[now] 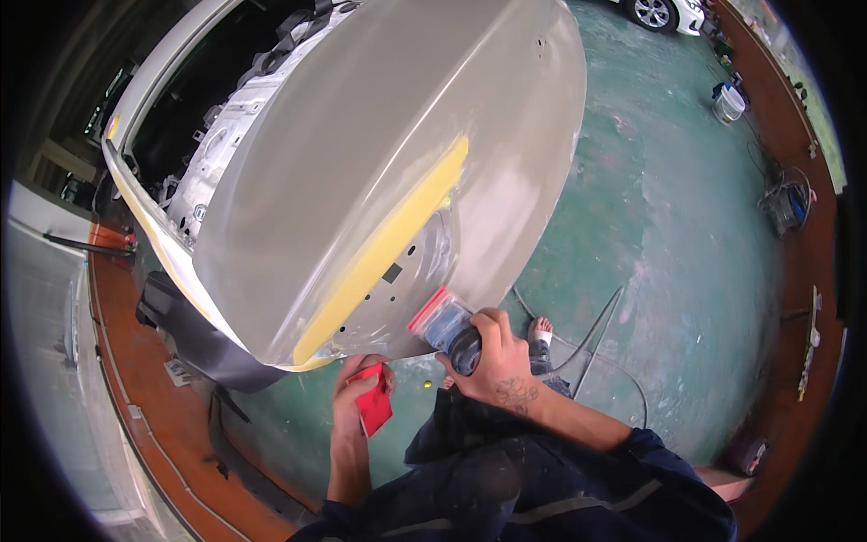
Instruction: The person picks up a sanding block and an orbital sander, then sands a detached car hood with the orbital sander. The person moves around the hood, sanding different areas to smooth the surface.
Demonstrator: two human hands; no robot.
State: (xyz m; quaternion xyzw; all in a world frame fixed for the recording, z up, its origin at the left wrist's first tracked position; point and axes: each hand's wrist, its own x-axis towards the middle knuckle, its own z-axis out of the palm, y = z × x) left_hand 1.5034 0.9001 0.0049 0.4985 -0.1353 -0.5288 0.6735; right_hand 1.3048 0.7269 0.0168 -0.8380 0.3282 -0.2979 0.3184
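Observation:
A grey car trunk lid (361, 117) spreads before me, with a long strip of yellow body filler (388, 248) across it. Beside the strip is a recess (406, 280) with several holes in bare metal. My right hand (497, 361) is wrapped round the black grip of a sanding block (442, 325), its red edge over the lid's near right part; I cannot tell whether it touches. Below the lid's near edge, my left hand (348, 397) has its fingers curled about a folded red sheet (375, 406), whose kind is unclear.
A hose (587, 339) loops over the green floor (668, 244) at the right. Near the right wall stand a white bucket (728, 104) and a dark machine (784, 206). A black bumper-like part (203, 330) lies at the left. A white car (664, 14) is parked far off.

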